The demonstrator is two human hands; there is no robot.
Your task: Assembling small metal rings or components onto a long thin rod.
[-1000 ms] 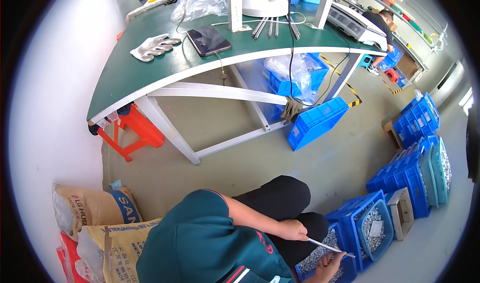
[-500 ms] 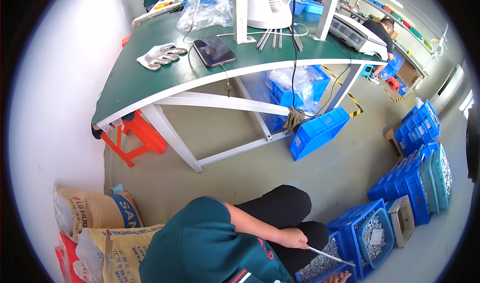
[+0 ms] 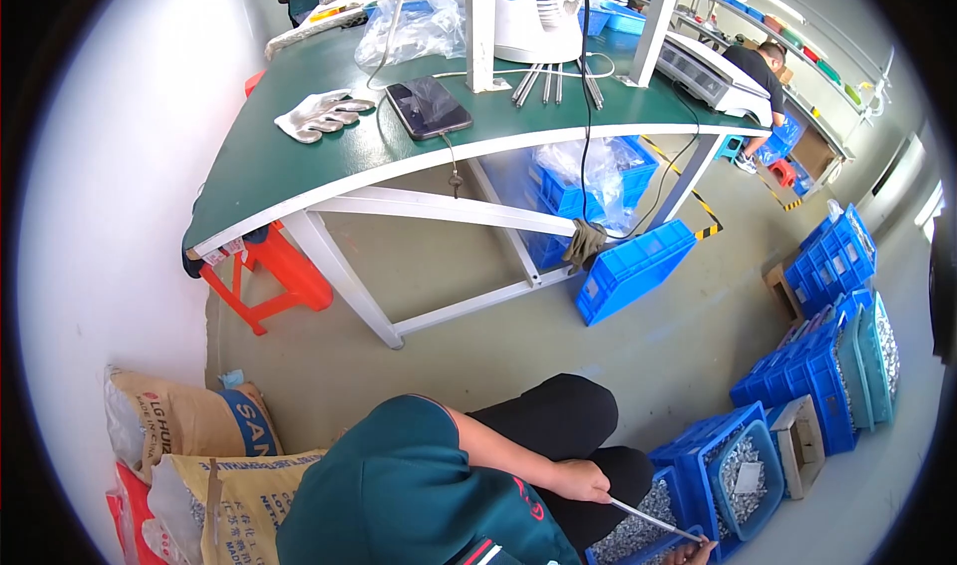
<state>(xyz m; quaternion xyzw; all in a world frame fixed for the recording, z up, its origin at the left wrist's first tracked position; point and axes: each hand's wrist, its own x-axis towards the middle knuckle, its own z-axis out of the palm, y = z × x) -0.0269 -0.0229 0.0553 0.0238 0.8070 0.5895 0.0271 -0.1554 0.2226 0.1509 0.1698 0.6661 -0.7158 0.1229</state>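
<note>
Head view: a seated person in a green shirt holds a thin metal rod (image 3: 653, 520) over a blue crate of small metal parts (image 3: 638, 535) on the workshop floor. The left hand (image 3: 578, 482) closes its fingers around the rod's upper end, just above the knee. The right hand (image 3: 691, 553) meets the rod's lower tip at the bottom edge of the frame; only part of it shows, so its grip cannot be read. The rod slopes down from left to right, across the crate's fill. Judged from this pose, the work goes best with the rod kept steady at both ends and low over the crate, so that anything that slips falls back among the parts. The left forearm crosses in front of the body, elbow bent, wrist near the lap. A second blue bin of parts (image 3: 743, 465) stands just beside the first. Behind, a green workbench (image 3: 299, 176) carries a pair of grey gloves (image 3: 324, 114) and a phone (image 3: 429, 106).
</note>
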